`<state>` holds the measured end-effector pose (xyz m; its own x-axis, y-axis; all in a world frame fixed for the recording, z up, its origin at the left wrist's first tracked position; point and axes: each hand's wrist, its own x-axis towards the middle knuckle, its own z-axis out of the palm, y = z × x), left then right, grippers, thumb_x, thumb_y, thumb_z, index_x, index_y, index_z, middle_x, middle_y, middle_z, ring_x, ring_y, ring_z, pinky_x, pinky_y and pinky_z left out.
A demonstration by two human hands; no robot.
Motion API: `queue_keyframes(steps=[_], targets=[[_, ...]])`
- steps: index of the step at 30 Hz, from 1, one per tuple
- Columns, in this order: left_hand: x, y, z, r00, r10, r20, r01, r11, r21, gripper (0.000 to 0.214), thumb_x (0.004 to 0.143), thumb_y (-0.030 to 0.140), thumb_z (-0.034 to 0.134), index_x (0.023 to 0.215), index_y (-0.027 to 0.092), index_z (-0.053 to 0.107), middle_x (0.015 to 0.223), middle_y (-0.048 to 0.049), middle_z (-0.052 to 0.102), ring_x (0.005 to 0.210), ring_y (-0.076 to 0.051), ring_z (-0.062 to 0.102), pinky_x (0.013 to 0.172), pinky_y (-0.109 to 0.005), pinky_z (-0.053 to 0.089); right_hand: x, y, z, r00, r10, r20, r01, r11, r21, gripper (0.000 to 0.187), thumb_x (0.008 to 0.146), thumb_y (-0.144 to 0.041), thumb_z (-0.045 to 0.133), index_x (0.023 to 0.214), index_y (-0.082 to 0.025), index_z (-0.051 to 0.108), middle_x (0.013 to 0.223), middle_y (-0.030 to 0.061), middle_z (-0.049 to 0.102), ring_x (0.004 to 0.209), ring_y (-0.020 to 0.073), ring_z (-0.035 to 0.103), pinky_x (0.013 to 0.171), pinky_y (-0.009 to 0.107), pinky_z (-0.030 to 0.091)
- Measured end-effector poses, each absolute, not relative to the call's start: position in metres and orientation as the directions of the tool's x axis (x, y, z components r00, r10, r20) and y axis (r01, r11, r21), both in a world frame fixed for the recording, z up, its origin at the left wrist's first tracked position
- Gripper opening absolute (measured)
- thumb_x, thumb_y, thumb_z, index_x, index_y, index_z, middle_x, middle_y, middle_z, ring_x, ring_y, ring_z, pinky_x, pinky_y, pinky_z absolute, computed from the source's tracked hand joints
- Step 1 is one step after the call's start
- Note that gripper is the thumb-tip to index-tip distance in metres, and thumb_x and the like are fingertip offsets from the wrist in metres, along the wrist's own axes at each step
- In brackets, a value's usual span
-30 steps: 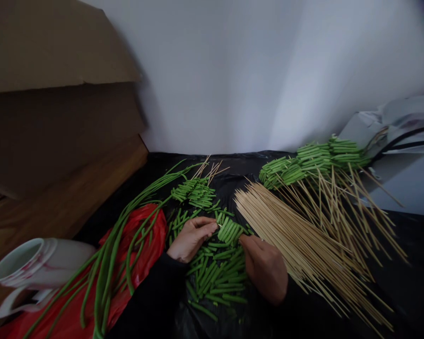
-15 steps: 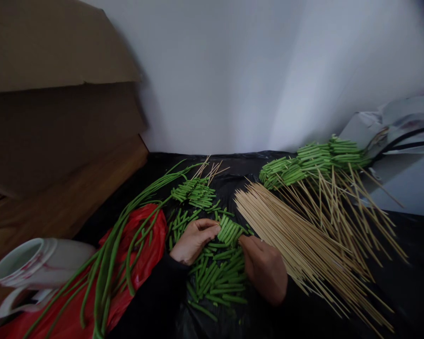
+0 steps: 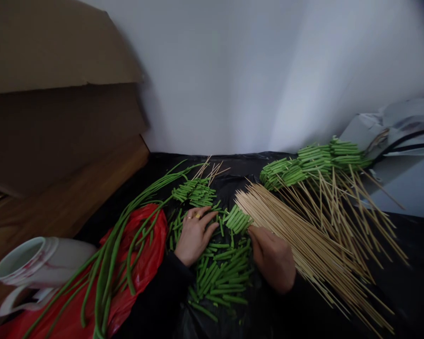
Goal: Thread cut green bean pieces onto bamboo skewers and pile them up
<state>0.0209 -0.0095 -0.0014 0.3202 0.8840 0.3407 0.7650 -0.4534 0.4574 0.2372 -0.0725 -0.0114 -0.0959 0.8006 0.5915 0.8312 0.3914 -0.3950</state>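
My right hand (image 3: 273, 256) is closed on a skewer of green bean pieces (image 3: 238, 219), gripping it just below the lowest piece. The cut pieces sit side by side in a tight row across the stick. My left hand (image 3: 194, 235) lies over the loose cut green beans (image 3: 222, 278), fingers stretched out and apart, with rings on them. Its fingertips are near a few pieces left of the skewered row; nothing shows in its grasp. Beyond that hand lie finished-looking bean skewers (image 3: 194, 192) with bare stick ends pointing away.
Bare bamboo skewers (image 3: 297, 240) lie fanned to the right. Behind them is a stack of loaded bean skewers (image 3: 314, 160). Long whole beans (image 3: 109, 254) rest on a red plastic bag (image 3: 144, 268), beside a tipped white pitcher (image 3: 56, 259). A cardboard box (image 3: 56, 47) stands at left, a white wall (image 3: 212, 84) behind.
My left hand has let go of the skewered beans and opened over the loose pieces. My right hand has moved the skewer slightly right.
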Motion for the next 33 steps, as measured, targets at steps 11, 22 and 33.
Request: queue_keyframes(steps=[11, 22, 33], targets=[[0.025, -0.002, -0.004, 0.437, 0.849, 0.295, 0.840, -0.503, 0.204, 0.038, 0.091, 0.044, 0.047, 0.121, 0.024, 0.062, 0.129, -0.0087, 0.059, 0.116, -0.028, 0.044, 0.089, -0.047, 0.036, 0.234, -0.074, -0.012, -0.106, 0.807, 0.581, 0.828, 0.395, -0.397, 0.021, 0.092, -0.013, 0.043, 0.083, -0.018, 0.061, 0.075, 0.0031, 0.064, 0.071, 0.0123, 0.060, 0.067, 0.023, 0.040], [0.021, 0.000, -0.007, 0.312, 0.857, 0.411, 0.755, -0.486, 0.440, 0.019, 0.087, 0.031, 0.058, 0.094, 0.021, 0.072, 0.102, -0.0067, 0.071, 0.100, -0.024, 0.053, 0.090, -0.040, 0.040, 0.233, -0.075, -0.011, -0.111, 0.813, 0.572, 0.828, 0.394, -0.400, 0.023, 0.092, -0.013, 0.042, 0.082, -0.018, 0.062, 0.076, 0.0037, 0.065, 0.073, 0.0120, 0.060, 0.067, 0.023, 0.038], [0.020, -0.009, 0.005, -0.015, 0.953, 0.302, 0.486, -0.257, 0.835, 0.026, 0.079, 0.032, 0.065, 0.102, 0.020, 0.067, 0.079, -0.0009, 0.066, 0.071, -0.015, 0.058, 0.070, -0.026, 0.043, 0.233, -0.076, -0.013, -0.118, 0.814, 0.568, 0.818, 0.404, -0.410, 0.022, 0.092, -0.012, 0.043, 0.092, -0.017, 0.064, 0.075, 0.0029, 0.063, 0.071, 0.0119, 0.059, 0.066, 0.022, 0.039]])
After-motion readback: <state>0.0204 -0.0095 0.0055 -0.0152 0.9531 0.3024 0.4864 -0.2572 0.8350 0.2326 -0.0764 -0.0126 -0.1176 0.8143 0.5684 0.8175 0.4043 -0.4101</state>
